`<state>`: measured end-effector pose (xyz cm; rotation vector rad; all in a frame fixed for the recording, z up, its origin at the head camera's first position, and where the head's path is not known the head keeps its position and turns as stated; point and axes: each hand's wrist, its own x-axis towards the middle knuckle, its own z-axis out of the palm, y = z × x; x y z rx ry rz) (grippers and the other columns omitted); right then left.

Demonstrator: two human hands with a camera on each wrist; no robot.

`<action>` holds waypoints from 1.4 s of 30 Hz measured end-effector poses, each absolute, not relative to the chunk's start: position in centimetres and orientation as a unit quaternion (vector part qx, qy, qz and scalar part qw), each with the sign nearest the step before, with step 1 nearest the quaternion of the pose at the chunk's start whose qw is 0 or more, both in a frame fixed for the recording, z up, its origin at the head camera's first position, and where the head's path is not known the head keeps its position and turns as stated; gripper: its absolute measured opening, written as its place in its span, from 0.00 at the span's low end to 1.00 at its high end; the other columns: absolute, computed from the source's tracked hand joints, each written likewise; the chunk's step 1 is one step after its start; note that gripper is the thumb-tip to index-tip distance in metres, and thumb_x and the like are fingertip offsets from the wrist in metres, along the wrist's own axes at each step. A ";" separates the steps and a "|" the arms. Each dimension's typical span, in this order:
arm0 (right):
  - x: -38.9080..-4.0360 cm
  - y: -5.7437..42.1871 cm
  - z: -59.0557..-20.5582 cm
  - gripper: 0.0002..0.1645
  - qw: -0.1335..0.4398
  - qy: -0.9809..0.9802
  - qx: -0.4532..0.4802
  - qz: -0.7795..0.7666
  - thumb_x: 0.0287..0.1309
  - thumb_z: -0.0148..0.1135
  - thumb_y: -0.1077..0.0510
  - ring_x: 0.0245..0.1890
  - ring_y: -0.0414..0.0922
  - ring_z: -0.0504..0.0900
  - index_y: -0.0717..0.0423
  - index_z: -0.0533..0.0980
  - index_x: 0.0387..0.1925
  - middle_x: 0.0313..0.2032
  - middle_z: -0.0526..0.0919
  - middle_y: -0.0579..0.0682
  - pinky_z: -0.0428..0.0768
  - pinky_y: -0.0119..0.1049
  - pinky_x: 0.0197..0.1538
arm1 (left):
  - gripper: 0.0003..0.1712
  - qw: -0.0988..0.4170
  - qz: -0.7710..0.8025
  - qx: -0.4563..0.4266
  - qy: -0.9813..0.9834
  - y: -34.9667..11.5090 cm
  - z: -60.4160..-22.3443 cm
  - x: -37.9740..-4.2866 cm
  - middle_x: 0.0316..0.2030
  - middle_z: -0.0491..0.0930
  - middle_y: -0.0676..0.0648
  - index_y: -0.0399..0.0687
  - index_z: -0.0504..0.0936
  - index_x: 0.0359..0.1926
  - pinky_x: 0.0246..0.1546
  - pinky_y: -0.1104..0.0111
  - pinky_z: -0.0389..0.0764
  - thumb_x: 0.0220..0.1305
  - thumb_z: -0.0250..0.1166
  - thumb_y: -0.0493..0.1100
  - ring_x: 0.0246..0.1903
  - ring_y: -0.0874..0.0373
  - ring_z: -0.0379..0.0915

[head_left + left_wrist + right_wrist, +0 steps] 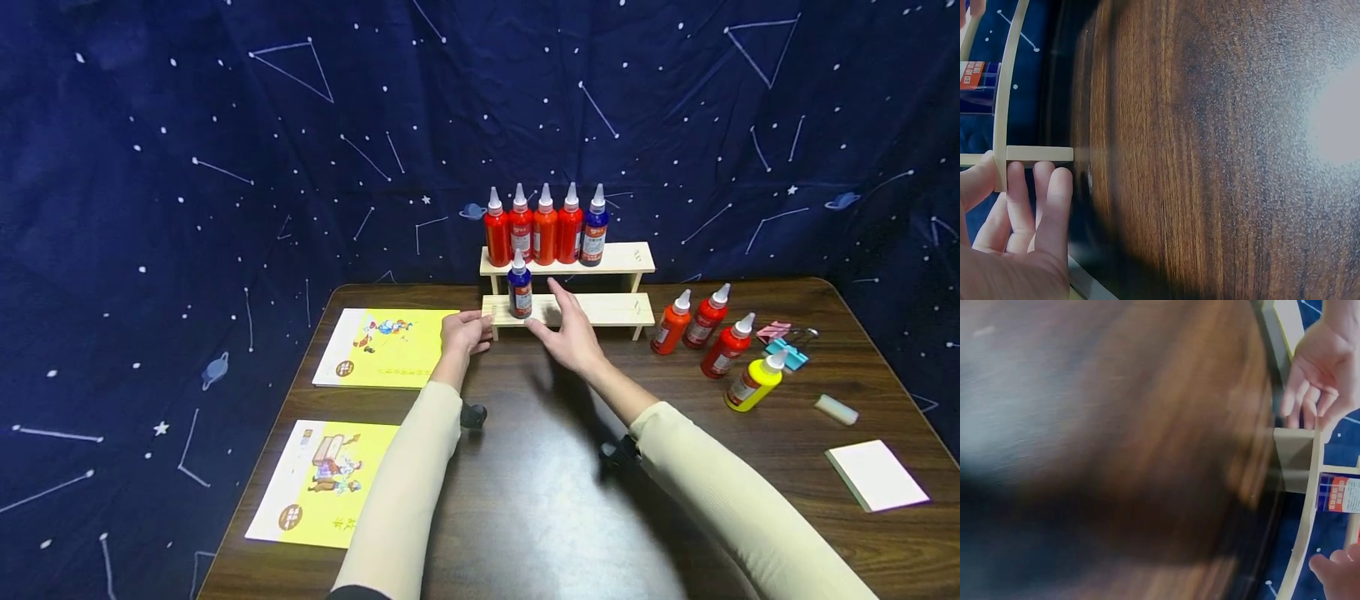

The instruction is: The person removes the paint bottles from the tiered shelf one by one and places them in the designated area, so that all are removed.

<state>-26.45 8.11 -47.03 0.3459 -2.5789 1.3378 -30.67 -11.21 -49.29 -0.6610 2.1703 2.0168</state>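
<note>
A two-step wooden stand [600,308] is at the back of the table. At the left end of its lower step, my left hand [463,335] grips the board, thumb at the board and fingers by the leg [1040,154]. A blue paint bottle [521,294] with a white nozzle stands upright near that end. Just to the bottle's right, my right hand [573,337] is held with thumb and fingers apart and nothing between them. Several red and orange-red bottles [545,233] and a second blue bottle [593,237] line the upper step.
Right of the stand are red bottles [725,346], a yellow bottle [753,383], blue [787,354] and pink clips [774,332], a whitish eraser-like block [836,409] and a white pad [877,475]. Two yellow-and-white picture books [405,350] lie left. A starry blue cloth [225,167] hangs behind.
</note>
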 end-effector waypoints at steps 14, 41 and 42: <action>-29.7 4.3 -46.7 0.40 0.054 -0.811 0.074 0.578 0.63 0.60 0.58 0.65 0.53 0.67 0.56 0.54 0.72 0.64 0.68 0.62 0.66 0.44 0.67 | 0.18 0.058 0.674 -0.210 0.705 -11.2 -49.0 -30.2 0.42 0.84 0.36 0.40 0.82 0.50 0.42 0.58 0.84 0.58 0.69 0.39 0.44 0.46 0.82; -18.2 13.4 -48.1 0.28 0.183 -0.760 -0.027 0.623 0.57 0.63 0.70 0.51 0.61 0.76 0.73 0.67 0.59 0.48 0.77 0.70 0.79 0.40 0.54 | 0.17 0.052 0.673 -0.209 0.707 -11.4 -49.5 -30.3 0.39 0.85 0.39 0.40 0.83 0.49 0.42 0.59 0.84 0.58 0.69 0.39 0.41 0.48 0.83; -17.9 14.3 -48.7 0.29 0.196 -0.762 -0.042 0.616 0.57 0.63 0.69 0.51 0.59 0.77 0.71 0.68 0.60 0.48 0.77 0.69 0.79 0.39 0.53 | 0.17 0.052 0.673 -0.208 0.708 -11.4 -49.5 -30.3 0.38 0.85 0.39 0.40 0.83 0.49 0.42 0.59 0.84 0.58 0.69 0.39 0.41 0.48 0.83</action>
